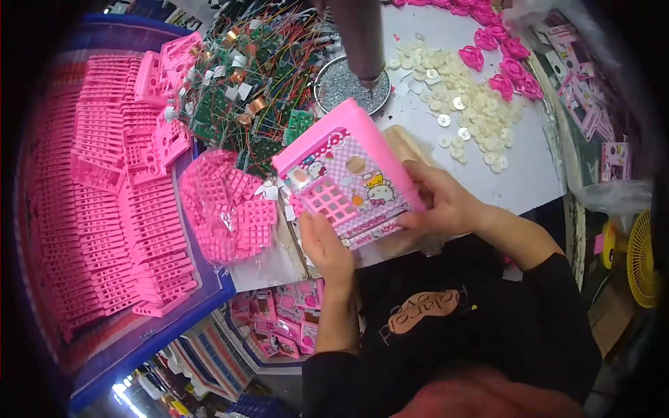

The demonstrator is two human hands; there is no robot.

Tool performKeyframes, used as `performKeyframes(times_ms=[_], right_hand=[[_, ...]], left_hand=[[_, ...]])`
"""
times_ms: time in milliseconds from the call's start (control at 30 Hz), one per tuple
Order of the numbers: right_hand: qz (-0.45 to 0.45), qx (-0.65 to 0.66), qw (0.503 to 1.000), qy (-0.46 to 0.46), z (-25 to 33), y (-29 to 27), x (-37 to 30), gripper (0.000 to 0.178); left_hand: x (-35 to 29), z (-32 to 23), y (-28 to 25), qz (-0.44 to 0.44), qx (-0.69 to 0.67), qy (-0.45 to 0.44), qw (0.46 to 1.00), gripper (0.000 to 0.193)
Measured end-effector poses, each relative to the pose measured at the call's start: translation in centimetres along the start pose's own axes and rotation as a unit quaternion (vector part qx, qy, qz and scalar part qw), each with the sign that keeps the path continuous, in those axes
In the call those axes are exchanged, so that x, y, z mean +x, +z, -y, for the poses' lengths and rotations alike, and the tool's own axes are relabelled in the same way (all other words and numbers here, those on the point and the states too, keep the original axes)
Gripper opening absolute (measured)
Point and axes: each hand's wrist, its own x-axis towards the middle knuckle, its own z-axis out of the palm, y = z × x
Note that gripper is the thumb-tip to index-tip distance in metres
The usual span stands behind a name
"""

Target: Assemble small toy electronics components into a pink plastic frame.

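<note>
both hands grip a pink toy box [346, 173] with a cartoon sticker front, held tilted just above the white tabletop [529, 177]. the left hand [327, 249] clasps its lower edge, the right hand [444, 202] its right side. a bag of pink keypads [226, 205] lies just left, tangled green circuit boards [244, 90] behind.

Stacked pink grid parts [111, 202] in blue tray [209, 292]; wired circuit boards [244, 83]; white discs [467, 104]; pink flower pieces [505, 59].
</note>
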Motion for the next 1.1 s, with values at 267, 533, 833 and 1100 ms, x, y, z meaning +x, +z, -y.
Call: performKeyframes(times_ms=[267,533,833,1100], right_hand=[[-0.011,-0.005,1.000,0.015,0.1,0.5,-0.5,0.071],[0.025,-0.190,0.980,-0.057,1.2,-1.2,0.3,0.061],[0.060,-0.624,0.731,-0.271,1.3,-9.3,2.9,0.049],[0.057,-0.781,0.587,-0.205,2.2,-8.3,2.2,0.065]], left_hand=[[4.0,-1.2,-1.6,0.009,-0.220,-0.082,0.972,0.042],[7.1,-4.0,-0.4,-0.089,0.118,0.227,0.963,0.047],[2.9,0.1,-1.9,0.229,0.152,0.269,0.923,0.062],[0.6,1.1,-2.3,0.370,0.287,0.273,0.840,0.070]])
